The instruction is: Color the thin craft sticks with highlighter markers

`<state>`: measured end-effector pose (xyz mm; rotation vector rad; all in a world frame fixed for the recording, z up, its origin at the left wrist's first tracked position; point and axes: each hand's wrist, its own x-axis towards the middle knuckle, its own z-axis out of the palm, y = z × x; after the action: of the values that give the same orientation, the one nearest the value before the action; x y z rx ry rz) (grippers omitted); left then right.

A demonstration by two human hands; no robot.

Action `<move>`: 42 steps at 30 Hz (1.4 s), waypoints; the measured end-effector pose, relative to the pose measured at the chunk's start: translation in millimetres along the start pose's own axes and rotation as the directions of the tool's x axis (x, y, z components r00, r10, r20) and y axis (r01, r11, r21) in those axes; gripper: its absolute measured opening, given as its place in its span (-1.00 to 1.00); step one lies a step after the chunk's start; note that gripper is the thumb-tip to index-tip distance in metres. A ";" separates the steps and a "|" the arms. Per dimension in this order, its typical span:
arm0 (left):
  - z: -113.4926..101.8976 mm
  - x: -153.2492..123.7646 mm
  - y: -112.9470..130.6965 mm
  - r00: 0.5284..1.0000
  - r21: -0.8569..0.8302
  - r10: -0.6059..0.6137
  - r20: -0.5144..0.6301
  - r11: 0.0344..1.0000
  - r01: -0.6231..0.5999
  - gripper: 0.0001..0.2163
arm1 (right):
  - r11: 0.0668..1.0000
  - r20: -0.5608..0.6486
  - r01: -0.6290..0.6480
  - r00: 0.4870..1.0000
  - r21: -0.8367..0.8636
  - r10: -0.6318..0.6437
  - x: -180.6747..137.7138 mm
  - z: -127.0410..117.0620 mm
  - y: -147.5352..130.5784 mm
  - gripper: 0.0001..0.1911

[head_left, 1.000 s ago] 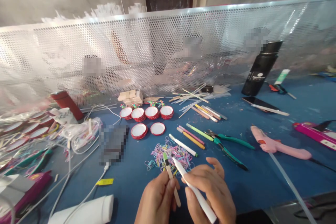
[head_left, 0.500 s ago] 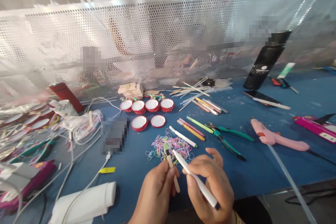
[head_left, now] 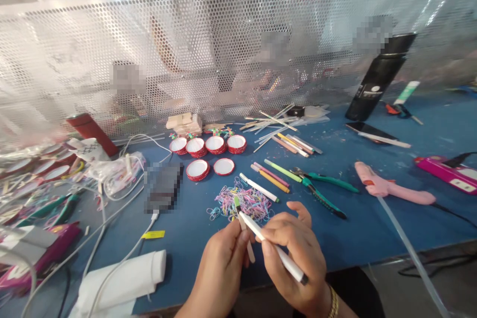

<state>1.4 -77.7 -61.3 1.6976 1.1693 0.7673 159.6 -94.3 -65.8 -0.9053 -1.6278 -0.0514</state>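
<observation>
While a white roll (head_left: 137,274) and a plugged-in phone (head_left: 166,186) lie leftward on the surface (head_left: 194,223), my left grip (head_left: 223,256) pinches a green-and-black-tipped craft stick (head_left: 243,225), rubber bands (head_left: 225,201) heaped just beyond. My right grip (head_left: 296,246) pinches a white marker (head_left: 254,227), its tip at the stick's black stripe. Farther right lie green-handled pliers (head_left: 323,200) and a pink glue gun (head_left: 376,185).

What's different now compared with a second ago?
The right hand has moved the white marker left toward the wooden stick, so its tip appears at the stick's black band instead of beside it. Nothing was taken or let go: the left hand holds the stick as before. The colored loops, pliers and glue gun stayed put.
</observation>
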 end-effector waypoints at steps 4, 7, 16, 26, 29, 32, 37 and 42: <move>-0.6 0.0 -1.9 1.000 -0.004 0.009 -0.003 1.000 -0.009 -0.64 | 1.000 -0.017 0.000 1.000 -0.024 0.000 -3.6 0.0 1.7 -0.84; -1.4 -0.2 -1.5 1.000 -0.005 0.003 0.004 1.000 -0.003 -0.63 | 0.999 -0.044 -0.010 0.999 -0.035 0.009 -4.0 0.0 2.1 -0.84; 0.4 0.1 -0.6 1.000 -0.012 -0.001 -0.004 1.000 0.001 -0.63 | 1.000 -0.014 -0.001 1.000 -0.027 0.000 -1.2 0.5 0.1 -0.84; 0.0 -1.2 -1.1 1.000 -0.021 0.001 -0.010 1.000 -0.001 -0.63 | 1.000 0.001 0.011 1.000 -0.024 -0.011 -2.5 0.1 0.2 -0.83; 0.3 -1.5 -1.1 1.000 -0.035 0.004 -0.006 0.999 -0.005 -0.64 | 0.999 0.000 0.010 1.000 -0.035 -0.010 -2.6 0.1 0.4 -0.84; -0.2 -1.9 -1.0 1.000 -0.044 0.011 0.000 0.999 -0.011 -0.63 | 0.999 -0.026 -0.016 1.000 -0.050 0.015 -3.8 0.2 0.8 -0.84; -0.2 -1.8 -0.9 1.000 -0.042 0.001 -0.006 0.999 -0.001 -0.64 | 1.000 -0.006 -0.010 1.000 -0.028 0.009 -2.9 -0.3 0.1 -0.83; 0.2 -1.6 -0.5 1.000 -0.045 -0.008 -0.012 0.999 0.007 -0.64 | 1.000 0.018 0.007 1.000 -0.022 -0.007 -1.7 -0.2 -0.3 -0.83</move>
<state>0.8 -79.3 -61.8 1.6526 1.1575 0.7950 159.6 -95.4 -67.1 -0.9198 -1.6499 -0.0665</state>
